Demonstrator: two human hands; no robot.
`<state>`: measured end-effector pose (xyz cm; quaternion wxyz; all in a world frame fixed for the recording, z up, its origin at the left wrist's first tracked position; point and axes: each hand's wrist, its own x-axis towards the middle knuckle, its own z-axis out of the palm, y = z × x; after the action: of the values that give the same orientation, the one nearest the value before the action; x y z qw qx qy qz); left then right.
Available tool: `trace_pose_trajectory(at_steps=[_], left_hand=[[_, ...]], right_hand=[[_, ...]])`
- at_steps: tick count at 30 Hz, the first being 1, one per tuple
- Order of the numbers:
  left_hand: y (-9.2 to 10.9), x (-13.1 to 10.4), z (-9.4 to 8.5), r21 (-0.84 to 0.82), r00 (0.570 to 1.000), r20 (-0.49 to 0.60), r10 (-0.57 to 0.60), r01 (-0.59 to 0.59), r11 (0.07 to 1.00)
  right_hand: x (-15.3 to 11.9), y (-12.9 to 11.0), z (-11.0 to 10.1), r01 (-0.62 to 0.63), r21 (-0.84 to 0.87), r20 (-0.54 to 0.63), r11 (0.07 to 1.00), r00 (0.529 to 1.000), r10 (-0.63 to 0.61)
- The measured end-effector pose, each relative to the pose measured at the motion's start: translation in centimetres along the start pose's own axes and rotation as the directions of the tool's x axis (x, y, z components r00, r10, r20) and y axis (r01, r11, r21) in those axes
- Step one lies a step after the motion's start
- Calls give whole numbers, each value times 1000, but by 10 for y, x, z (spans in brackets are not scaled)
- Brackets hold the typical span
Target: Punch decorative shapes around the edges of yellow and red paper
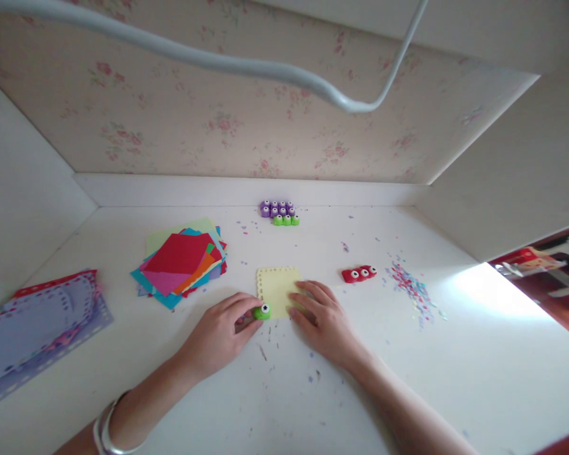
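Observation:
A pale yellow sheet of paper (279, 292) lies on the white table, with small holes punched along its left and top edges. My left hand (222, 325) grips a green craft punch (262, 311) between thumb and fingers, at the sheet's lower left corner. A star mark shows on the punch's white top. My right hand (325, 319) rests with fingers spread on the right side of the sheet, holding nothing.
Coloured papers (180, 259) are piled left, beside punched purple sheets (42, 328). Purple punches (277, 209) and green punches (287, 220) stand at the back. Red punches (359, 273) and confetti (415, 287) lie right. A white cable (208, 60) crosses above.

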<state>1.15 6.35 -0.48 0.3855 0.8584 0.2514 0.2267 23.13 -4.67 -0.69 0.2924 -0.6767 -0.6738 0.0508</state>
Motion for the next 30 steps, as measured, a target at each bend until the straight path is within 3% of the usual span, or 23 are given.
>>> trace_pose_trajectory(at_steps=[7,14,22,26,30], left_hand=[[2,-1,-2,63,999,-15,40,-39,997],[3,-6,1,248,978,-1,207,-200,948],[8,2,4,421,944,-28,327,-286,861],[9,7,4,408,921,4,390,-358,840],[8,7,4,392,930,51,364,-354,849]], right_hand=[[0,-1,-1,-6,-7,1,1000,1000,6],[0,0,-1,-9,-8,20,1000,1000,9],[-1,0,-1,-8,-9,20,1000,1000,8],[-1,-2,1,-14,-10,6,1000,1000,14],[-2,-4,2,-17,-11,0,1000,1000,17]])
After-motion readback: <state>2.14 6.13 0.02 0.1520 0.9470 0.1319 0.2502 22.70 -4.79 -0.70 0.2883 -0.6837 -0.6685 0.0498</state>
